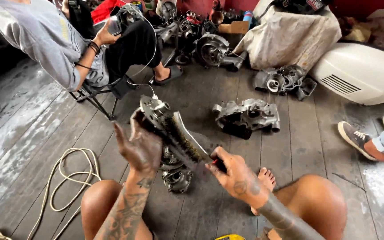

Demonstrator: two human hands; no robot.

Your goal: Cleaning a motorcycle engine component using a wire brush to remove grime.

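My left hand (141, 149), black with grease, grips a round metal engine part (153, 110) and holds it up over my knees. My right hand (232, 171) grips the handle of a wire brush (184, 138), whose bristles lie against the side of the part. Below the hands, a smaller metal engine part (176, 178) rests on the wooden floor between my legs.
An engine casing (245, 116) lies on the floor planks ahead, with more engine parts (285, 80) beyond. A person in a grey shirt (45, 35) sits on a folding chair at upper left. Another person's shoe (356, 138) is at right. A pale rope (70, 178) coils at left. A white scooter panel (361, 73) lies upper right.
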